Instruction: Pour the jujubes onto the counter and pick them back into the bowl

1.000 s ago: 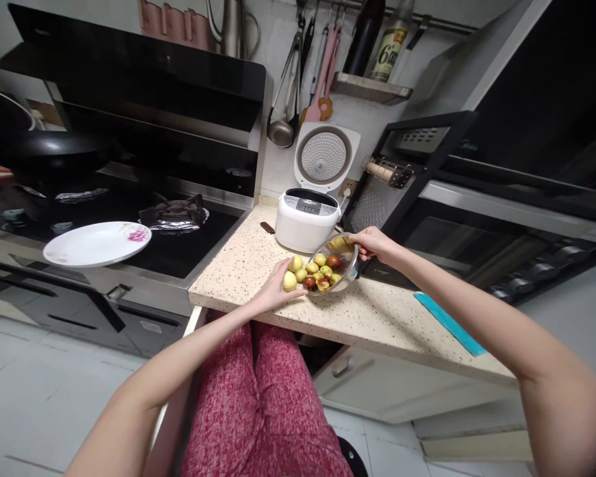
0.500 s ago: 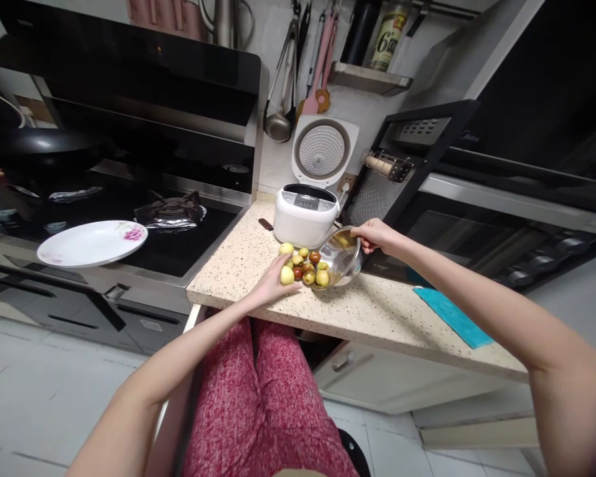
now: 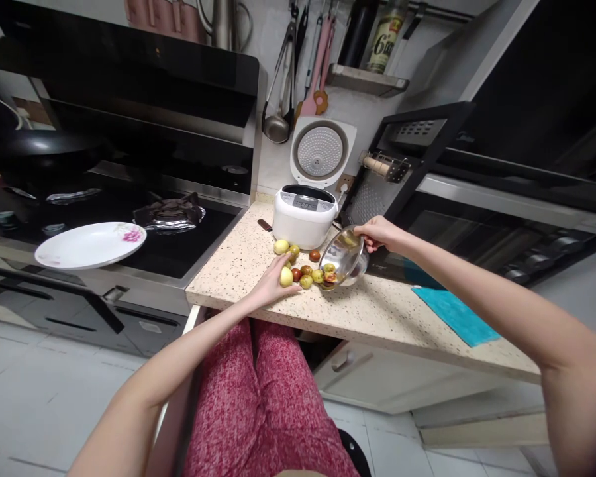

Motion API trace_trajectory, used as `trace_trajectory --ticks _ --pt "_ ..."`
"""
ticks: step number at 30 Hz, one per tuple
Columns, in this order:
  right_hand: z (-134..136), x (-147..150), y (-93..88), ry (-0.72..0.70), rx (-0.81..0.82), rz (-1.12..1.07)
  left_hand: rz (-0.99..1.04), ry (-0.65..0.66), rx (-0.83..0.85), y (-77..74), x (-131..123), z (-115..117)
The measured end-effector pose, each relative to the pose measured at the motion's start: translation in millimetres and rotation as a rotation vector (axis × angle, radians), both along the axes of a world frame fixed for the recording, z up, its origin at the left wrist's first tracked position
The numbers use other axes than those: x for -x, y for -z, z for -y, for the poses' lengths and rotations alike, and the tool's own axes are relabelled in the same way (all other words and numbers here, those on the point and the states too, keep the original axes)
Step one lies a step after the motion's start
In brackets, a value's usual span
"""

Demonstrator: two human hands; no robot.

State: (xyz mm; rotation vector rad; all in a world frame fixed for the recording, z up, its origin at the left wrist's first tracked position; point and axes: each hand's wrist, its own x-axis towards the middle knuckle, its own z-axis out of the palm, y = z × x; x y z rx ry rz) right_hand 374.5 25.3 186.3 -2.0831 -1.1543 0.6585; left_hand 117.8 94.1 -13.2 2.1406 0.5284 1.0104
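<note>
My right hand [image 3: 376,234] grips the rim of a shiny metal bowl [image 3: 348,246], which is tipped on its side with its mouth facing left. Small round yellow-green and reddish-brown fruits that look like jujubes [image 3: 305,281] lie spread on the speckled countertop [image 3: 236,268], and a few are at the bowl's lower lip. My left hand [image 3: 272,283] rests at the left of the fruits with its fingers apart and curved around them like a barrier. Some fruits are partly hidden behind its fingers.
Behind the fruits stands a white rice cooker [image 3: 304,222] with its lid raised. A flowered white plate [image 3: 87,246] lies at the stove's front edge, near a gas burner [image 3: 171,211]. A teal cloth [image 3: 454,315] is on the counter at right. An oven [image 3: 487,225] stands behind.
More fruits have rolled out of the bowl and spread over the counter toward my left hand and the cooker. The bowl is tipped further; my left hand has barely moved.
</note>
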Motion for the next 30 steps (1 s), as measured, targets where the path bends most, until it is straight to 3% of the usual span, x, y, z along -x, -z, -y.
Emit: trace_trajectory --ticks 14,23,30 --pt "2.2 -4.6 -8.4 -0.041 -0.027 0.112 -0.05 0.005 -0.026 -5.2 5.3 8.4" --pt "7.1 -0.9 -12.1 -0.047 -0.046 0.29 -0.126 -0.016 -0.144 -4.2 5.8 10.9" --pt "21.7 -15.6 -10.2 -0.007 -0.046 0.254 -0.194 -0.065 -0.266 -7.4 6.0 16.3"
